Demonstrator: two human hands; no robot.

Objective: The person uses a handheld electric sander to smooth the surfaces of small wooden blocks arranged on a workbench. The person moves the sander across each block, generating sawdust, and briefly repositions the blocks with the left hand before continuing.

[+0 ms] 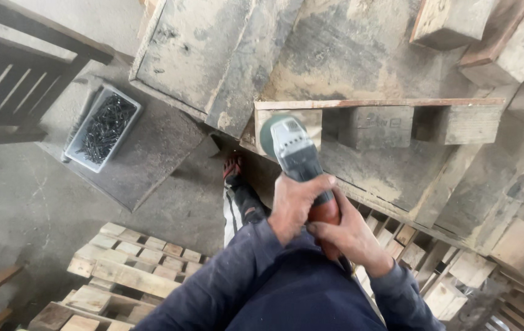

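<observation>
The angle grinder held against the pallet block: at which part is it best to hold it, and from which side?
Probably by the long body of the angle grinder, from the rear, away from the disc at its far end. Both hands show this: the left hand wraps the grey-and-red body, and the right hand holds the red tail behind it. The disc end meets the pallet block.

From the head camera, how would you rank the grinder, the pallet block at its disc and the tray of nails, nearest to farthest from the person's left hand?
1. Grinder: gripped by the left hand.
2. Pallet block: just ahead, at the grinder's disc.
3. Tray of nails: far off to the left, on a board.
</observation>
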